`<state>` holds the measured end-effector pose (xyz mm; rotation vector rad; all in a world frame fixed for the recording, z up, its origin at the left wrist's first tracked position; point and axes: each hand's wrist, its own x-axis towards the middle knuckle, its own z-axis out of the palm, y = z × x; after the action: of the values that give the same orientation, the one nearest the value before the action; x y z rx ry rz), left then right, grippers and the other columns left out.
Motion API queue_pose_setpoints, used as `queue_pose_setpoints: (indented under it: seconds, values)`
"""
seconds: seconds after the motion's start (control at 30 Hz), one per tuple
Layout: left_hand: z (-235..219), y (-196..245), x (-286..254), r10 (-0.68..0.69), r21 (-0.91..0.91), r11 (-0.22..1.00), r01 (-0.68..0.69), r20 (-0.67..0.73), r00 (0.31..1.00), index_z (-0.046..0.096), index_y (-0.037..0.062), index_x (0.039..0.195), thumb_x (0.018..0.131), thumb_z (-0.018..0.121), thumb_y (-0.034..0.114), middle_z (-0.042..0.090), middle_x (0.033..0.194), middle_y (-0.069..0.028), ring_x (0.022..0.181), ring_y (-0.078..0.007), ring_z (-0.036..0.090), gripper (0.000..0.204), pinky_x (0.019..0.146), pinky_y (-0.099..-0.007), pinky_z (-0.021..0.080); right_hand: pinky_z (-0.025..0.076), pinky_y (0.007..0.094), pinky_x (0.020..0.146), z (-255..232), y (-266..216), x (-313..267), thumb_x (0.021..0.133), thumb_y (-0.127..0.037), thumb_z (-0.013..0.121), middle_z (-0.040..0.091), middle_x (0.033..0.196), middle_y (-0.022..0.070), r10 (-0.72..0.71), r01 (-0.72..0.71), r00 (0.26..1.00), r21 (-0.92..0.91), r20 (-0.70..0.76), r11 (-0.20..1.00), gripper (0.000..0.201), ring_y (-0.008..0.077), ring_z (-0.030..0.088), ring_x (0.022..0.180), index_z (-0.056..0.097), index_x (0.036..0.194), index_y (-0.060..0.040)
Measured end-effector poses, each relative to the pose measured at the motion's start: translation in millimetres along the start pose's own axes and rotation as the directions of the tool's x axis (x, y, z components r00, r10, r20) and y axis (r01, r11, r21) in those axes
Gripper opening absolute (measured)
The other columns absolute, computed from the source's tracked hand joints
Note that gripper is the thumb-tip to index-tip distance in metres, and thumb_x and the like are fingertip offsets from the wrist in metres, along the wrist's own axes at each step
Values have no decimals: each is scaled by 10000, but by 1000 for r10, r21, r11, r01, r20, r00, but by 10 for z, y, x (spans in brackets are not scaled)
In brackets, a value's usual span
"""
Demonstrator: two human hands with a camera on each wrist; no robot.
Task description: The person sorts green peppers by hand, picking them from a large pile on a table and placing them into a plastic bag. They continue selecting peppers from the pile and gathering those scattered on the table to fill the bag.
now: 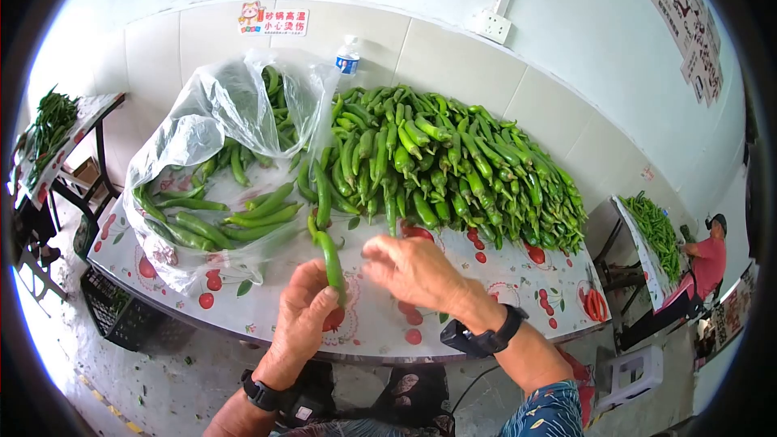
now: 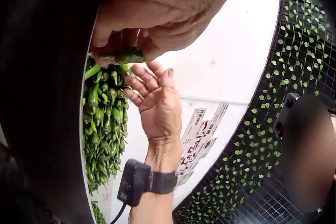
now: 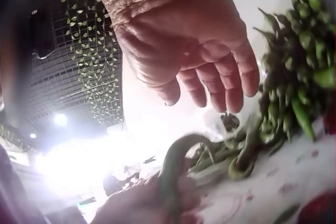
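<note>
One long green pepper stands nearly upright above the patterned tabletop, its lower end pinched between the thumb and fingers of my left hand. That pepper shows curved at the top in the right wrist view. Just to its right is my right hand, palm down and holding nothing; its fingers hang relaxed in the right wrist view. Beyond the hands lies a big pile of green peppers. A clear plastic bag at the left holds more peppers.
A small bottle stands behind the pile by the wall. Red peppers lie at the table's right end. Below the table's left side is a black crate. At far right a person is beside another table; a stool stands on the floor.
</note>
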<state>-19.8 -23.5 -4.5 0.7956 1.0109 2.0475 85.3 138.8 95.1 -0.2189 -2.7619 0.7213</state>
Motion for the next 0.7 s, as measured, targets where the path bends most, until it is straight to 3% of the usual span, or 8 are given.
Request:
queue_pose_setpoints:
  seconds: [0.1, 0.2, 0.23, 0.37, 0.47, 0.6, 0.67, 0.7]
  values:
    - [-34, -72, 44, 40, -39, 998, -41, -23, 999, 503, 39, 1170, 915, 618, 118, 624, 1046, -71, 917, -152, 615, 292, 823, -302, 524, 502, 388, 655, 184, -72, -94, 876, -235, 632, 672, 806, 172, -3, -7, 998, 155, 64, 988, 258, 302, 661, 723, 595, 977, 0]
    - [-88, -59, 41, -20, -218, 976, 25, 26, 999, 505, 42, 1164, 918, 597, 85, 631, 1067, -98, 946, -193, 630, 266, 843, -342, 529, 492, 392, 653, 373, -112, -96, 870, -228, 637, 661, 789, 170, 12, -10, 1000, 286, -6, 958, 249, 301, 649, 707, 595, 968, -3]
    - [-87, -46, 38, -24, -261, 965, 28, 19, 1000, 512, 41, 1160, 923, 578, 62, 621, 1123, -120, 1015, -231, 623, 247, 861, -375, 525, 504, 350, 732, 321, -177, -79, 868, -176, 633, 663, 890, 188, 114, -140, 988, 296, 104, 945, 265, 277, 660, 804, 601, 1059, 4]
    - [-90, 4, 46, -31, -244, 969, 37, 30, 999, 521, 34, 1155, 924, 587, 89, 590, 1184, -119, 1095, -253, 588, 246, 909, -425, 510, 495, 334, 750, 406, -155, -69, 884, -180, 618, 660, 897, 158, 70, -103, 992, 369, 102, 924, 283, 209, 640, 817, 600, 1087, 17]
    - [98, 126, 21, -66, -275, 959, 64, 1, 998, 529, 39, 1140, 940, 541, 62, 613, 1124, -110, 970, -221, 625, 201, 873, -368, 515, 491, 316, 739, 367, -153, -99, 900, -189, 610, 654, 875, 115, 112, -149, 988, 524, 102, 838, 288, 160, 610, 800, 592, 1095, 21]
    - [66, 75, -14, -31, -39, 999, 33, 39, 999, 561, 45, 1130, 941, 582, 138, 620, 1098, -80, 903, -137, 575, 212, 875, -335, 496, 501, 308, 658, 6, 101, -5, 888, -193, 631, 671, 847, 115, 83, 77, 939, 438, -335, 896, 261, 171, 627, 718, 597, 1050, 10]
    - [74, 104, -26, -61, 112, 992, 48, 108, 992, 583, 39, 1082, 940, 598, 185, 631, 1010, -46, 893, -126, 563, 204, 846, -308, 484, 496, 291, 650, -434, 115, 29, 892, -173, 623, 677, 849, 123, 227, 10, 871, 478, -436, 878, 264, 152, 617, 701, 611, 1073, 18]
    - [73, 101, -27, -58, 166, 986, 31, 156, 986, 585, 38, 1068, 939, 599, 192, 635, 998, -48, 903, -131, 572, 201, 849, -303, 480, 495, 288, 648, -607, 202, 61, 894, -162, 619, 679, 840, 122, 233, -24, 831, 385, -505, 922, 263, 145, 611, 694, 617, 1085, 19]
